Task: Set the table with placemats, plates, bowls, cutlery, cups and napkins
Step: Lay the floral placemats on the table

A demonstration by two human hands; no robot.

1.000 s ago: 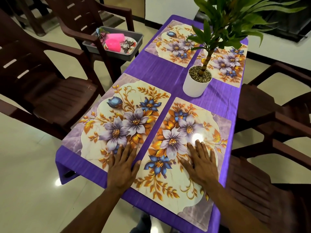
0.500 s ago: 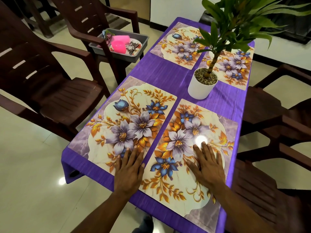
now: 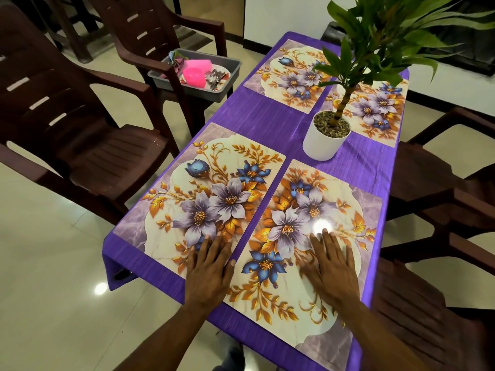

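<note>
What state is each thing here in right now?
Left hand: flat, fingers on the near left placemat.
Right hand: flat on the near right placemat.
Far placemats: laid flat.
Potted plant: upright.
Grey tub: on a chair, still loaded.

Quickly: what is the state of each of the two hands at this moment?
Left hand: open, fingers straight, flat on the near left placemat.
Right hand: open, fingers spread, flat on the near right placemat.
</note>
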